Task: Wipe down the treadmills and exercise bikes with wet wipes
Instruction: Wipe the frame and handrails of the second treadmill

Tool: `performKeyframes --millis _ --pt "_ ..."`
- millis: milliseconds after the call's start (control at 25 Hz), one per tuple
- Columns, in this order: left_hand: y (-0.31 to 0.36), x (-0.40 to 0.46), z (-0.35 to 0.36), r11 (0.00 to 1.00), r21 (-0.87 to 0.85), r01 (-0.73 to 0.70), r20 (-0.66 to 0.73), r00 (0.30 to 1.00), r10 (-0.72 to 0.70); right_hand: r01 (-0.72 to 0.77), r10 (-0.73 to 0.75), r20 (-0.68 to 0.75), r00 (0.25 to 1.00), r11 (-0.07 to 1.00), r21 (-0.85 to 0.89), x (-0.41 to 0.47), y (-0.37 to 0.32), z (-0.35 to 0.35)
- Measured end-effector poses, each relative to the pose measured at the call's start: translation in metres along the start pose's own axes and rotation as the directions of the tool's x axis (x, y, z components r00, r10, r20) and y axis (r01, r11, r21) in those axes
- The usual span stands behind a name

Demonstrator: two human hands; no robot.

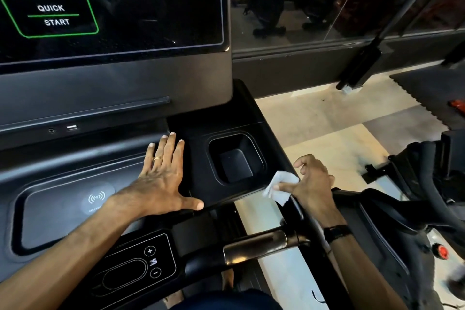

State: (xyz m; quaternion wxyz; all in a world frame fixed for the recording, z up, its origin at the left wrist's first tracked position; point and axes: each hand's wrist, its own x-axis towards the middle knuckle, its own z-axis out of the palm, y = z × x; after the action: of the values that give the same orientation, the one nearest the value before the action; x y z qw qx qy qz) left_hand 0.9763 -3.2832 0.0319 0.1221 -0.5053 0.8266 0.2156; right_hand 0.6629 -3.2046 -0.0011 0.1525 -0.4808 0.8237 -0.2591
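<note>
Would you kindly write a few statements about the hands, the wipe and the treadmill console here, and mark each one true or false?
1. The right hand pinches the white wet wipe. True.
2. The left hand holds the wipe. False: it rests flat, fingers straight, on the treadmill console.
3. The cup holder has a bottle in it. False: nothing shows inside it.
4. The screen shows a green-outlined QUICK START button. True.
5. A ring is on the left hand. True.
6. The wristband is on the left wrist. False: it is on the right.
</note>
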Motion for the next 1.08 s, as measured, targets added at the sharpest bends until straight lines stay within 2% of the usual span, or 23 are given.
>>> performKeyframes --millis 80,200,280,360,400,440,480,560,600,760,800,920,960,1040,1080 --pt "-0.002 0.003 -0.002 1.000 -0.005 -0.018 0.032 0.999 0.018 -0.076 0.069 0.043 0.997 0.976 0.205 0.009 0.006 -0.010" --pt "-0.006 0.010 -0.008 1.000 -0.012 -0.018 0.089 0.996 0.019 -0.054 0.026 0.092 0.995 0.949 0.311 0.008 0.005 0.001" --pt "-0.008 0.015 -0.009 1.000 -0.003 -0.010 0.132 0.991 0.010 0.081 -0.090 0.023 0.996 0.965 0.251 0.005 0.007 0.014" --pt "-0.009 0.017 -0.009 1.000 0.015 -0.019 0.159 0.987 0.017 0.296 -0.291 -0.078 0.953 0.953 0.057 0.004 0.012 0.022" --pt "-0.010 0.018 -0.009 0.999 0.025 -0.026 0.161 0.987 0.022 0.355 -0.356 -0.093 0.930 0.935 -0.024 0.006 0.011 0.023" --pt "-0.010 0.019 -0.009 0.999 0.038 -0.032 0.162 0.986 0.026 0.360 -0.363 -0.070 0.929 0.931 -0.055 0.012 0.008 0.025" --pt "-0.009 0.020 -0.010 0.998 0.053 -0.035 0.166 0.986 0.025 0.309 -0.310 -0.005 0.951 0.950 -0.044 0.019 0.000 0.027" --pt "-0.008 0.022 -0.010 0.996 0.084 -0.027 0.173 0.985 0.012 0.172 -0.168 0.193 0.967 0.985 -0.008 0.035 -0.018 0.036" --pt "-0.008 0.023 -0.010 0.995 0.099 -0.024 0.174 0.985 0.007 0.164 -0.156 0.270 0.950 0.986 -0.009 0.040 -0.025 0.040" --pt "-0.008 0.028 -0.008 0.991 0.119 -0.052 0.149 0.988 0.034 0.440 -0.396 0.356 0.846 0.897 -0.047 0.001 -0.013 0.033" --pt "-0.007 0.030 -0.007 0.991 0.121 -0.061 0.125 0.991 0.045 0.451 -0.403 0.360 0.841 0.891 -0.058 -0.017 -0.002 0.026" --pt "-0.004 0.039 -0.006 0.989 0.126 -0.073 0.063 0.996 0.065 0.281 -0.245 0.362 0.899 0.959 -0.048 -0.026 0.023 0.010" --pt "-0.002 0.042 -0.006 0.989 0.131 -0.075 0.058 0.996 0.068 0.156 -0.125 0.379 0.917 0.986 -0.052 -0.014 0.021 0.009" --pt "0.003 0.046 -0.005 0.990 0.129 -0.062 0.019 0.998 0.060 -0.142 0.129 0.428 0.894 0.990 -0.003 0.030 0.008 0.015" --pt "0.005 0.047 -0.003 0.992 0.116 -0.039 -0.027 0.999 0.043 -0.227 0.187 0.440 0.879 0.973 0.040 0.053 -0.002 0.021"
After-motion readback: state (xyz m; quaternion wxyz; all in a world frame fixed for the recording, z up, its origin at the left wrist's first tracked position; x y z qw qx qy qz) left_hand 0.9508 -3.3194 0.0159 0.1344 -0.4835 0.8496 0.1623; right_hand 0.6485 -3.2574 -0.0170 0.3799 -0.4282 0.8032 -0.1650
